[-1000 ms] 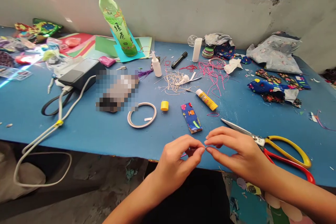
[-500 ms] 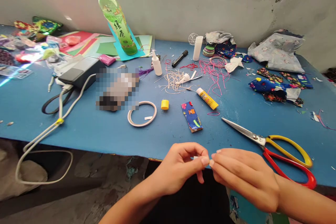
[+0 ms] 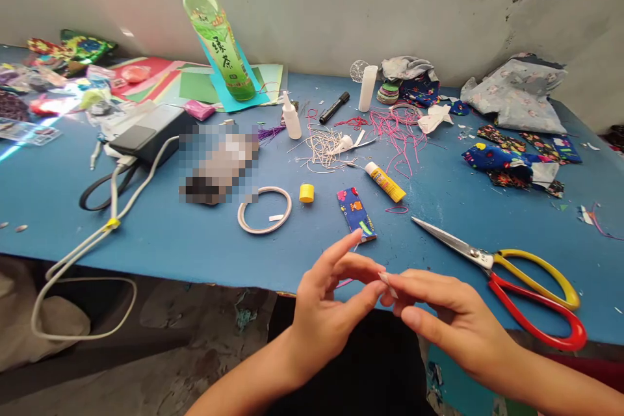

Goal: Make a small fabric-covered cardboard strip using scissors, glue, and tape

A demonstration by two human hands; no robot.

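Note:
My left hand [image 3: 324, 315] and my right hand [image 3: 455, 318] meet above the front edge of the blue table. Between their fingertips is a small white strip [image 3: 389, 285], pinched from both sides; its far ends are hidden by the fingers. One finger of the left hand sticks up, apart from the pinch. A bit of pink cord [image 3: 344, 284] shows by that hand. Just beyond lies a small blue patterned fabric piece [image 3: 355, 211], flat on the table. Scissors [image 3: 480, 257] with one yellow and one red handle rest right of my hands.
A roll of tape [image 3: 240, 218], a yellow cap [image 3: 307, 193] and a yellow glue tube [image 3: 385, 182] lie ahead. Behind them are tangled cords [image 3: 324, 149], a white squeeze bottle [image 3: 291, 120] and a green tea bottle [image 3: 219, 45]. A cabled black box [image 3: 151, 136] sits left.
My hands have turned and the fingers have spread somewhat, so the white strip now shows between the fingertips. A left finger has lifted. The table items stay put.

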